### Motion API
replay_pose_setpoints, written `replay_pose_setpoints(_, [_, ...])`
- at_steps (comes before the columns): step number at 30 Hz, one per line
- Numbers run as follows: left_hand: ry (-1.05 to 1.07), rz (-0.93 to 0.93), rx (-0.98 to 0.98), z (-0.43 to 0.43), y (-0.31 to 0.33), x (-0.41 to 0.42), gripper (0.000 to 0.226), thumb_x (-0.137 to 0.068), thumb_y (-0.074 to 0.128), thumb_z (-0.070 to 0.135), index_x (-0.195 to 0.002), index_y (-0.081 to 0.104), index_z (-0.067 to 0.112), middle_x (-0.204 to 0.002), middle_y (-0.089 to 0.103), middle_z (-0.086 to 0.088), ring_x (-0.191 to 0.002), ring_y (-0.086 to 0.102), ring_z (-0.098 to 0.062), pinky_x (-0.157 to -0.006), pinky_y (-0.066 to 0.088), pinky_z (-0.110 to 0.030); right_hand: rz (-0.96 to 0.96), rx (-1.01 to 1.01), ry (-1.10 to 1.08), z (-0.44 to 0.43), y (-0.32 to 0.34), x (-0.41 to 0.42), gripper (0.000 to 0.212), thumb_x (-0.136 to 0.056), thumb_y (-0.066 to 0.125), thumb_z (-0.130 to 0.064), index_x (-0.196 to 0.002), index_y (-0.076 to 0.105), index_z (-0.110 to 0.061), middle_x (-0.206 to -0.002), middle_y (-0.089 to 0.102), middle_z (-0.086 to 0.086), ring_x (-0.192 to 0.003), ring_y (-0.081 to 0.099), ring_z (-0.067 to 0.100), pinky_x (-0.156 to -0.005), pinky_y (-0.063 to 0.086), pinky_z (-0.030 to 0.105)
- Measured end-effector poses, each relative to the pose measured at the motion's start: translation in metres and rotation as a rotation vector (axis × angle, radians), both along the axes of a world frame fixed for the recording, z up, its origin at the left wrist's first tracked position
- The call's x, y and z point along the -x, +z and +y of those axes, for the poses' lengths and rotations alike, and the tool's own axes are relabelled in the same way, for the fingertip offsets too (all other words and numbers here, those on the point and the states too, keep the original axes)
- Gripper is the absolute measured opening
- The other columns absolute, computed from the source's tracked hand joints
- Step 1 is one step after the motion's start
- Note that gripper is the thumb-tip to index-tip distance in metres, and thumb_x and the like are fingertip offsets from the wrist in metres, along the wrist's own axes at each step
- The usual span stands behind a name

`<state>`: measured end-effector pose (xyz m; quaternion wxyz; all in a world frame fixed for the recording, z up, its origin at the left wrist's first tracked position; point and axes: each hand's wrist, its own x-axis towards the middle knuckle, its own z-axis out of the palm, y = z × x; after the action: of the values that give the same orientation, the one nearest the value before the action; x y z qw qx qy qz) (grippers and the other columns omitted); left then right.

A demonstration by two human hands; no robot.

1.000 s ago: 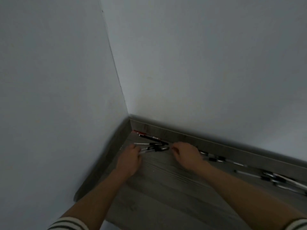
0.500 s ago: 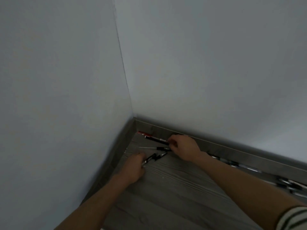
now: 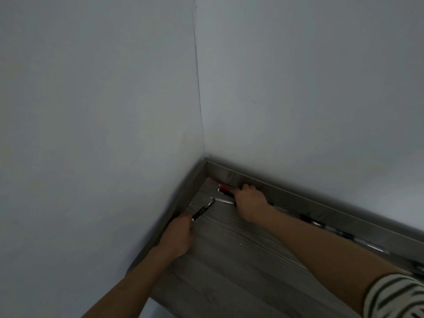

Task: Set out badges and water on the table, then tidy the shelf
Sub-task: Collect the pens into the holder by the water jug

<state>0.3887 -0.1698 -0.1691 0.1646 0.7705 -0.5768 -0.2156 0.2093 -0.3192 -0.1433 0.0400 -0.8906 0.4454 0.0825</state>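
A grey wood-grain shelf [image 3: 229, 260] fills the corner between two white walls. My left hand [image 3: 179, 237] grips a black and silver pen [image 3: 203, 210] that points up toward the corner. My right hand [image 3: 250, 200] lies farther back by the rear lip, its fingers curled over the ends of a red pen [image 3: 223, 185] and a pale pen [image 3: 223, 200]. How firmly it holds them is hidden by the hand. Several more pens [image 3: 321, 223] lie in a row along the back lip to the right.
A raised grey lip [image 3: 298, 198] runs along the back and left edges of the shelf. White walls [image 3: 91, 111] close in on both sides. The shelf's front edge [image 3: 165, 306] drops off at the lower left.
My left hand has drawn back toward me with the black pen. My right hand has reached deeper into the corner, onto the red pen. The view has shifted left.
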Motion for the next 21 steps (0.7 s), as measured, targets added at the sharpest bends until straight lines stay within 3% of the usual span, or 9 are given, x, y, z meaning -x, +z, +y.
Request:
replay_pose_setpoints(4, [0.076,0.144,0.013,-0.008,0.000,-0.003,0.026,-0.086,0.053,0.009,-0.110,0.062,0.007,-0.107,0.070,-0.012,-0.101,0.065,-0.029,-0.081,0.052,-0.036,0.049,0.009,-0.005,0.003,0.000,0.016,0.032,-0.097,0.044,-0.016,-0.128,0.049,-0.007,-0.123,0.058,0.017,-0.110,0.060,0.033,-0.089,0.049,0.039])
replay_pose_setpoints(8, [0.127,0.240,0.046,-0.021,0.006,0.004,0.030,-0.088,0.054,0.008,-0.116,0.065,0.007,-0.111,0.070,-0.010,-0.105,0.064,-0.024,-0.085,0.050,-0.029,0.060,0.010,-0.039,0.013,-0.007,0.044,0.033,-0.098,0.043,-0.018,-0.129,0.044,-0.008,-0.122,0.056,0.016,-0.107,0.062,0.033,-0.085,0.049,0.039])
replay_pose_setpoints(11, [0.117,0.276,0.015,-0.030,0.010,0.019,0.024,-0.084,0.052,0.000,-0.104,0.065,0.003,-0.100,0.069,-0.009,-0.097,0.064,-0.022,-0.069,0.040,-0.022,0.047,0.019,-0.070,0.021,-0.013,0.072,0.035,-0.099,0.039,-0.020,-0.130,0.043,-0.005,-0.121,0.061,0.016,-0.106,0.063,0.031,-0.083,0.049,0.037])
replay_pose_setpoints(14, [0.090,0.311,-0.009,-0.042,0.009,0.036,0.023,-0.079,0.049,-0.005,-0.095,0.064,0.004,-0.087,0.066,-0.011,-0.084,0.062,-0.023,-0.063,0.038,-0.025,0.038,-0.014,-0.122,0.029,-0.012,0.097,0.044,-0.100,0.037,-0.022,-0.139,0.037,-0.003,-0.123,0.062,0.017,-0.108,0.063,0.030,-0.084,0.048,0.035])
replay_pose_setpoints(17, [0.084,0.364,-0.045,-0.052,0.008,0.054,0.017,-0.079,0.050,-0.004,-0.081,0.055,0.012,-0.067,0.053,-0.002,-0.067,0.051,-0.020,-0.056,0.035,-0.027,-0.002,-0.065,-0.183,0.041,-0.006,0.111,0.039,-0.099,0.039,-0.023,-0.132,0.046,-0.004,-0.126,0.060,0.019,-0.112,0.060,0.032,-0.087,0.046,0.036])
replay_pose_setpoints(21, [0.133,0.422,-0.041,-0.062,0.002,0.067,0.019,-0.086,0.058,0.006,-0.070,0.055,0.015,-0.065,0.054,-0.004,-0.065,0.051,-0.019,-0.058,0.033,-0.029,-0.083,-0.137,-0.311,0.058,-0.007,0.118,0.043,-0.098,0.041,-0.043,-0.116,0.058,-0.008,-0.121,0.062,0.018,-0.110,0.060,0.034,-0.087,0.047,0.037])
